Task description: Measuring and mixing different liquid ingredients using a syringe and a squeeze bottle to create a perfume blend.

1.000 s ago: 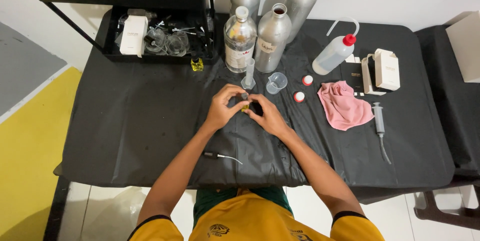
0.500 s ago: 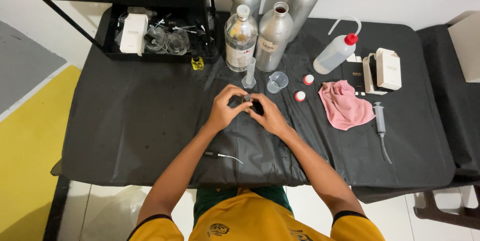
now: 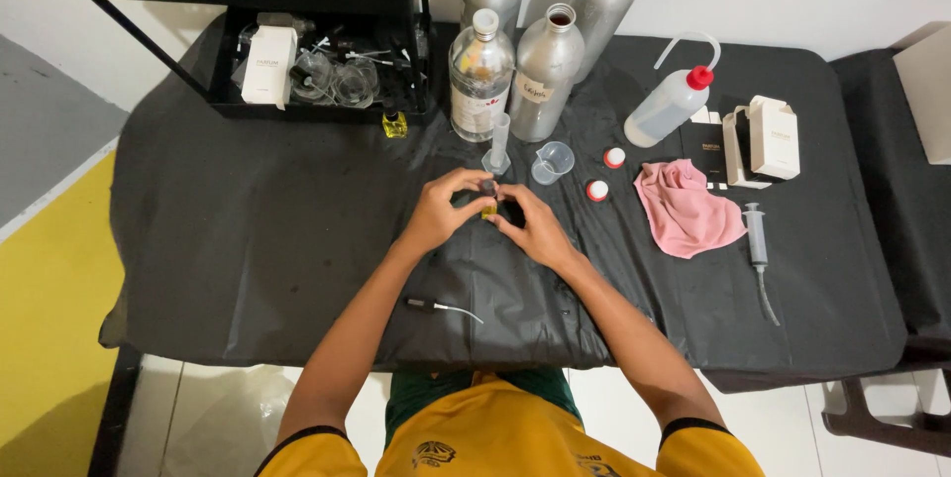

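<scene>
- Head view: left hand (image 3: 443,212) and right hand (image 3: 533,227) both pinch a small vial (image 3: 488,204) of yellow liquid at table (image 3: 248,239) centre.
- Probably glass: light, slippery, fragile; grip its sides.
- Measuring cylinder (image 3: 498,145) at 12 o'clock.

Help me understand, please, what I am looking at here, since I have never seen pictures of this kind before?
No machine is involved: a person works with two bare hands, and the single camera sits on their head, looking down. The left hand and right hand meet over a table covered in a black cloth, together pinching a tiny bottle with yellowish contents. Behind them stand a small measuring cylinder, a little clear beaker, a clear glass bottle and three metal bottles. To the right lie two red-and-white caps, a squeeze bottle, a pink rag, white boxes and a syringe. A black tray at the back left holds glassware.
</scene>
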